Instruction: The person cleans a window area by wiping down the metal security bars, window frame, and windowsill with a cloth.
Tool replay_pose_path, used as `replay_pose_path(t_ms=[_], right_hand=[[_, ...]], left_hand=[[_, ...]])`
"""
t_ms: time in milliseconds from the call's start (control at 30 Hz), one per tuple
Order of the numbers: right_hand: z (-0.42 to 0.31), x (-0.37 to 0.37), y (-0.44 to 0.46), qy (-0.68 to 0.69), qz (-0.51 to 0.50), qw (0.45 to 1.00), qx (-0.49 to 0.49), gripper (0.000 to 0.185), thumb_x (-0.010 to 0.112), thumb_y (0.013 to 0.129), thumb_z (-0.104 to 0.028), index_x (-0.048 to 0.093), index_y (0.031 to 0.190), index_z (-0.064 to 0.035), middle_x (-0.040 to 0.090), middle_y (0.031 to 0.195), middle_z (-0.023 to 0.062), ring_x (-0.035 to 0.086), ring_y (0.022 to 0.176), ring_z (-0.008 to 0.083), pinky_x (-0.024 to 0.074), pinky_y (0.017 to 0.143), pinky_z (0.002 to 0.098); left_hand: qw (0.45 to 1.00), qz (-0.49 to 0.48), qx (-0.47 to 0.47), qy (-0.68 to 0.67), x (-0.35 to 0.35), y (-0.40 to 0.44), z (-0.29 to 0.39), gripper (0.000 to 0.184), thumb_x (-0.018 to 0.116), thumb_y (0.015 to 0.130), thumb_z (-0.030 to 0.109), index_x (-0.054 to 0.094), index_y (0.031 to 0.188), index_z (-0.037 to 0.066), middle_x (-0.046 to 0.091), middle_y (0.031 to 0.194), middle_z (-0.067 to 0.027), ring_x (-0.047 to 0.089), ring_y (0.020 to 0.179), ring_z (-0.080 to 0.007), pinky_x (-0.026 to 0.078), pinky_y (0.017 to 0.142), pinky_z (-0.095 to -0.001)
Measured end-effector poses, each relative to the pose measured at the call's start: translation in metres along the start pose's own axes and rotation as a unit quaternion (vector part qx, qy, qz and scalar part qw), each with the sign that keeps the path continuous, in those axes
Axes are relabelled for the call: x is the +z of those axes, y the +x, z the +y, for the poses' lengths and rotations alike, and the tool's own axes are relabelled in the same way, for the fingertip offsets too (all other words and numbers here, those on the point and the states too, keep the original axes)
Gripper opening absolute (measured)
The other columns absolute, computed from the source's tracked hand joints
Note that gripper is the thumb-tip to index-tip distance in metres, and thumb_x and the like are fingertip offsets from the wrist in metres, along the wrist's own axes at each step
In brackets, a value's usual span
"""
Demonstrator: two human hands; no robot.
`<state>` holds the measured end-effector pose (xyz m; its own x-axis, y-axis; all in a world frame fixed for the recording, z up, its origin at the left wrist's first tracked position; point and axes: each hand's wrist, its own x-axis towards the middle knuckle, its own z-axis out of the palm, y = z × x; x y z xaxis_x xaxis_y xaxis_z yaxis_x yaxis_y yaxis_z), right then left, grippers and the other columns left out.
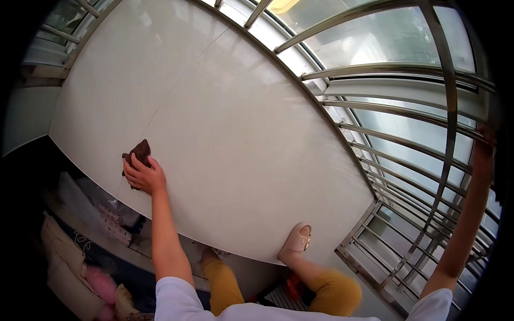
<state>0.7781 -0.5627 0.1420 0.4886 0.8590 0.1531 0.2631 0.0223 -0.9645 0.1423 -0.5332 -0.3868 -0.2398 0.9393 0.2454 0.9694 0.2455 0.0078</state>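
Note:
A dark brown cloth lies bunched on the pale, glossy ledge, near its lower left edge. My left hand is over it, with the fingers curled on the fabric and a ring on one finger. At the far right, my raised right hand is closed around a metal bar of the window guard; shadow dims its fingers. My sandal rests on the ledge's lower edge, one knee bent beside it.
Metal window bars run along the ledge's upper right side and at the lower right corner. More bars stand at the upper left. Below the ledge at the lower left are plastic bags, beige cushions and a pink item.

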Motion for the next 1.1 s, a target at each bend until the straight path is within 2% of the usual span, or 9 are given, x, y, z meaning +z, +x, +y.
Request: replay_pose_path(t_ms=[67,133,500,533,900,933,1000,1033,1100], right_hand=[[-0.004,-0.002,0.004,-0.024,0.138,0.990,-0.004,0.018,0.056,0.090,-0.019,0.053,0.075,-0.0088,0.041,0.060,0.0005,0.046,0.062,0.0140,0.0444,0.085,0.0376],[-0.007,0.007,0.003,-0.029,0.170,0.985,0.000,0.019,0.057,0.088,-0.019,0.051,0.072,-0.0104,0.041,0.058,-0.0004,0.046,0.060,0.0136,0.0442,0.080,0.0361],[-0.008,0.055,0.007,-0.049,0.189,0.981,0.001,0.031,0.062,0.077,-0.024,0.039,0.057,-0.0193,0.045,0.049,-0.0050,0.049,0.048,0.0113,0.0430,0.056,0.0283],[-0.006,0.059,0.009,-0.055,0.202,0.978,0.005,0.037,0.064,0.074,-0.025,0.034,0.053,-0.0228,0.038,0.046,-0.0065,0.046,0.047,0.0101,0.0430,0.059,0.0272],[0.009,0.062,0.007,-0.038,0.121,0.991,-0.045,0.042,0.064,0.078,-0.034,0.033,0.052,-0.0226,0.040,0.046,-0.0061,0.047,0.046,0.0099,0.0412,0.054,0.0265],[0.006,0.028,0.026,-0.081,0.115,0.990,-0.028,0.035,0.061,0.079,-0.032,0.041,0.053,-0.0206,0.048,0.051,-0.0031,0.053,0.051,0.0132,0.0447,0.057,0.0297],[0.012,-0.015,0.043,-0.034,0.013,0.998,-0.056,0.028,0.058,0.085,-0.025,0.049,0.061,-0.0145,0.045,0.057,0.0001,0.049,0.058,0.0152,0.0465,0.070,0.0350],[0.027,-0.014,0.036,0.056,-0.090,0.989,-0.108,0.026,0.056,0.091,-0.019,0.048,0.068,-0.0103,0.035,0.059,0.0003,0.040,0.059,0.0141,0.0447,0.080,0.0369],[0.037,0.026,0.014,0.058,-0.046,0.988,-0.134,0.026,0.054,0.092,-0.019,0.047,0.069,-0.0114,0.039,0.060,-0.0005,0.040,0.059,0.0123,0.0434,0.073,0.0349]], left_hand=[[1.000,0.007,-0.001,-0.015,0.005,0.003,-0.001,0.050,0.057,0.083,0.034,0.043,0.127,0.015,0.037,0.135,-0.0145,0.039,0.120,-0.0365,0.033,0.096,-0.0529],[1.000,0.003,0.001,-0.014,0.005,0.004,-0.001,0.049,0.056,0.085,0.035,0.043,0.128,0.014,0.037,0.135,-0.0153,0.039,0.119,-0.0374,0.034,0.095,-0.0527],[1.000,0.026,0.004,-0.001,0.015,-0.001,-0.007,0.050,0.058,0.083,0.038,0.043,0.126,0.018,0.039,0.132,-0.0125,0.039,0.120,-0.0353,0.034,0.096,-0.0517],[1.000,0.022,0.005,-0.007,0.015,-0.001,-0.009,0.050,0.058,0.083,0.039,0.044,0.126,0.018,0.039,0.132,-0.0124,0.039,0.119,-0.0353,0.034,0.096,-0.0517],[0.999,0.043,0.002,0.006,0.022,-0.003,-0.009,0.040,0.051,0.091,0.033,0.047,0.128,0.019,0.040,0.136,-0.0084,0.040,0.122,-0.0319,0.035,0.098,-0.0498],[0.999,0.029,-0.012,0.031,0.021,-0.004,-0.004,0.040,0.051,0.092,0.032,0.046,0.129,0.019,0.040,0.136,-0.0091,0.041,0.121,-0.0319,0.038,0.095,-0.0490],[0.995,-0.010,-0.027,0.096,0.014,-0.006,0.014,0.041,0.050,0.093,0.029,0.045,0.131,0.016,0.040,0.137,-0.0121,0.047,0.115,-0.0331,0.047,0.087,-0.0445],[0.990,-0.080,-0.037,0.112,-0.005,-0.011,0.031,0.040,0.049,0.093,0.025,0.044,0.131,0.012,0.040,0.136,-0.0142,0.051,0.110,-0.0339,0.050,0.083,-0.0408],[0.985,-0.151,0.012,0.084,-0.024,-0.051,0.049,0.040,0.047,0.092,0.019,0.044,0.131,0.008,0.040,0.135,-0.0160,0.052,0.105,-0.0342,0.051,0.081,-0.0390]])
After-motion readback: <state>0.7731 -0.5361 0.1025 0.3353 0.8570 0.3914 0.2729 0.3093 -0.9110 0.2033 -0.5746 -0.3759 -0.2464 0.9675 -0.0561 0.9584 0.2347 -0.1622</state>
